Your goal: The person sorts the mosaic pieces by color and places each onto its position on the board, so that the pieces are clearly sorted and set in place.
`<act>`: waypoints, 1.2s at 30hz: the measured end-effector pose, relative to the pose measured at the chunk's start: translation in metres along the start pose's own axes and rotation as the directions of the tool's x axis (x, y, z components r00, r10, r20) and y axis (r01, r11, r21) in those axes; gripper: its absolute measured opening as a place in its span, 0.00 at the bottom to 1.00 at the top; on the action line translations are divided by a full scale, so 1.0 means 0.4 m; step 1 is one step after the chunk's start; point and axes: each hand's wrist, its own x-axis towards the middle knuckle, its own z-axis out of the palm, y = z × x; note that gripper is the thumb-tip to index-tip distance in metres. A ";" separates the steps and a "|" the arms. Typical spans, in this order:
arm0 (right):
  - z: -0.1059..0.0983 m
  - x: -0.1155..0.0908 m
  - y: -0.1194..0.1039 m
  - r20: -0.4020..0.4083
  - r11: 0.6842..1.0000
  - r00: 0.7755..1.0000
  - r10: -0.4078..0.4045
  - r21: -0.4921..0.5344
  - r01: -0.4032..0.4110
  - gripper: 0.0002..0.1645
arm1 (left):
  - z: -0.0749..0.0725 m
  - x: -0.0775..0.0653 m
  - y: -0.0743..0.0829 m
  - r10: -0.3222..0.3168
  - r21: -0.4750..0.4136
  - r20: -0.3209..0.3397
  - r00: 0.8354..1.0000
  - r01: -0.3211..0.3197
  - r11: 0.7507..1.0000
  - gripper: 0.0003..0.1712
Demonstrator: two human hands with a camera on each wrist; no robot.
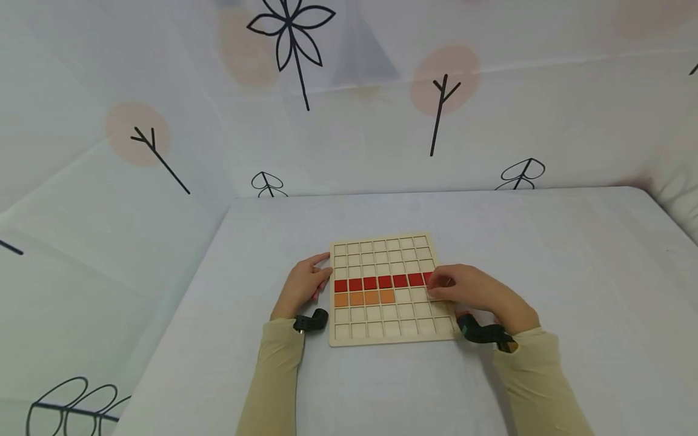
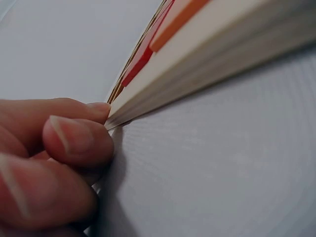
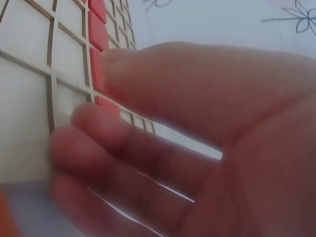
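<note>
A pale wooden grid board (image 1: 392, 346) lies flat on the table. One row holds red square tiles (image 1: 369, 283), and the row below it starts with several orange tiles (image 1: 372, 297) at the left. My left hand (image 1: 299, 284) is beside the board, its fingertips (image 2: 101, 109) touching the left edge. Over the right end of the red row bends my right hand (image 1: 474, 287). In the right wrist view, its thumb (image 3: 163, 84) meets a red tile (image 3: 97, 29), while its other fingertips are at neighbouring cells with a gap below the thumb. No tile shows between them.
White cloth covers the table (image 1: 572, 260), and a patterned white sheet (image 1: 371, 145) hangs behind it. Past the board's near right side, something orange (image 3: 6, 217) shows partly in the right wrist view. Each wrist wears a dark strapped device (image 1: 482, 331).
</note>
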 end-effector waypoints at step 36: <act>-0.029 -0.056 0.030 0.129 0.965 0.957 0.260 -0.056 -0.255 0.15 | 0.004 0.001 0.000 -0.015 0.004 -0.008 1.000 0.015 1.000 0.26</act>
